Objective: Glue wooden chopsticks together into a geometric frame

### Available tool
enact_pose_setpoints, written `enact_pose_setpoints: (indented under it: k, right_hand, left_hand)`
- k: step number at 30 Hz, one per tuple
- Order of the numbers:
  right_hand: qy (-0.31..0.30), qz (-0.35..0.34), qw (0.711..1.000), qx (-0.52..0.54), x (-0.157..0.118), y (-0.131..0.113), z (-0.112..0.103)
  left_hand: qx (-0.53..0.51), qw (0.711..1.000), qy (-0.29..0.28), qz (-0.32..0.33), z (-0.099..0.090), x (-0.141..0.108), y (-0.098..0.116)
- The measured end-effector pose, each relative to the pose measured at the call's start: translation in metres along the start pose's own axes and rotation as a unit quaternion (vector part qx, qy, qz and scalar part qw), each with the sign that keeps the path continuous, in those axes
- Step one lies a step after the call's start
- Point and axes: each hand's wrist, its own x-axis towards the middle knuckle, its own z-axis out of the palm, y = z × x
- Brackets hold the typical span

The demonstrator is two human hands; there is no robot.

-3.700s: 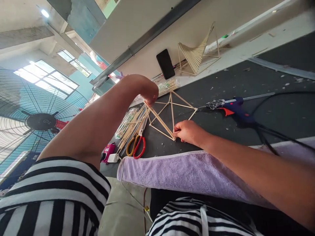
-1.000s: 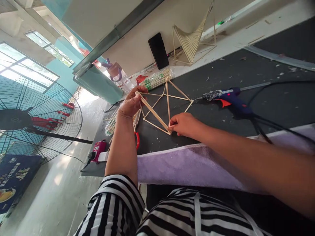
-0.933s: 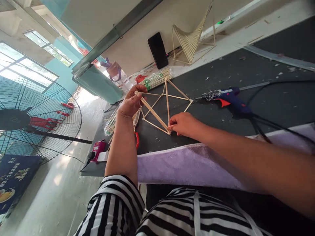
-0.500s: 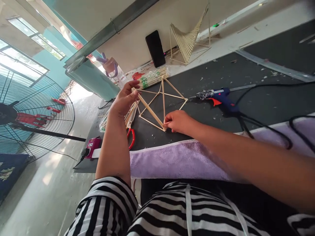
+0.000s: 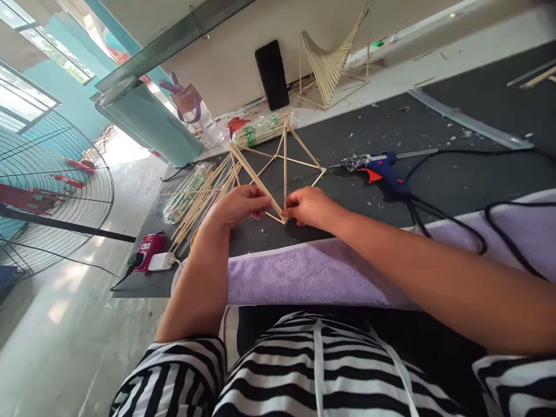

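Observation:
A frame of thin wooden sticks [image 5: 285, 165] stands on the dark table, its sticks joined at the corners into open triangles. My left hand [image 5: 243, 205] is closed, thumb and fingers pinching a slanting wooden stick [image 5: 253, 172] near its lower end. This stick looks doubled, with two lying side by side. At the near bottom corner, my right hand [image 5: 310, 204] pinches the frame where the upright and slanting sticks meet. Its fingertips partly hide that joint. Right of the frame lies a blue glue gun [image 5: 393, 171] with an orange trigger, its nozzle close to the right corner.
Loose sticks [image 5: 204, 202] and a plastic-wrapped bundle [image 5: 264, 128] lie left and behind. A teal tumbler [image 5: 152, 121], a water bottle [image 5: 204, 119], a phone [image 5: 272, 75] and a finished-looking stick model [image 5: 330, 63] stand at the back. A purple towel [image 5: 304, 272] covers the front edge.
My left hand has slid from the upper end of the slanting stick down towards the near corner. My right hand stays at that corner. The view has shifted slightly.

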Motion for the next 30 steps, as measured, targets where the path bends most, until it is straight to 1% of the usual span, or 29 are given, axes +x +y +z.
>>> enact_pose_setpoints:
  k: [2, 5, 8, 12, 18, 21, 26, 30]
  right_hand:
    - [-0.006, 0.010, 1.000, 0.006, 0.000, -0.001, -0.001]
    - [-0.008, 0.018, 1.000, 0.003, 0.000, -0.001, 0.000]
    - [-0.004, 0.008, 1.000, 0.007, 0.001, 0.002, 0.001]
    - [0.001, -0.002, 1.000, 0.018, 0.002, 0.006, 0.003]
    - [0.000, 0.006, 1.000, 0.030, 0.000, 0.005, 0.002]
    - [0.000, 0.014, 0.999, 0.034, -0.001, 0.005, 0.002]
    - [0.003, 0.016, 1.000, 0.017, -0.003, 0.001, 0.000]
    - [-0.033, 0.061, 0.996, 0.062, -0.004, -0.005, -0.005]
  left_hand:
    - [-0.015, 1.000, -0.022, 0.004, 0.006, 0.005, -0.004]
    - [-0.046, 0.999, -0.024, 0.016, 0.010, 0.007, -0.008]
    - [-0.066, 0.997, -0.034, 0.024, 0.012, 0.006, -0.011]
    - [-0.076, 0.996, -0.017, 0.041, 0.015, 0.006, -0.013]
    - [-0.071, 0.996, 0.017, 0.042, 0.019, 0.004, -0.012]
    - [-0.071, 0.997, 0.012, 0.042, 0.023, 0.001, -0.013]
    - [-0.025, 0.998, 0.020, 0.047, 0.029, -0.001, -0.016]
    - [0.001, 0.998, -0.004, 0.059, 0.027, 0.000, -0.019]
